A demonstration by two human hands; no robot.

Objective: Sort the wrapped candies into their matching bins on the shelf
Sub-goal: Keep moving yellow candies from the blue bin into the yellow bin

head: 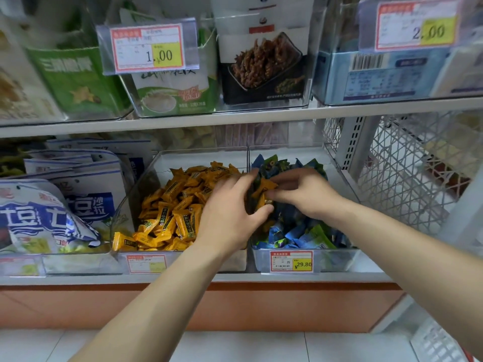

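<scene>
Shop shelving faced me, with an orange-candy bin (136,194) beside a blue-candy bin (337,259). My left hand (230,212) curled round a clutch of mixed candies (254,202) above the divider, forearm reaching up. My right hand (305,192), over the blue-candy bin, pinched an orange candy (264,187) in that clutch, wrist bent inward.

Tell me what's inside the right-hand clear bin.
Blue-green candies fill it. The left hand and right hand grip orange candies above, hiding the middle.
</scene>
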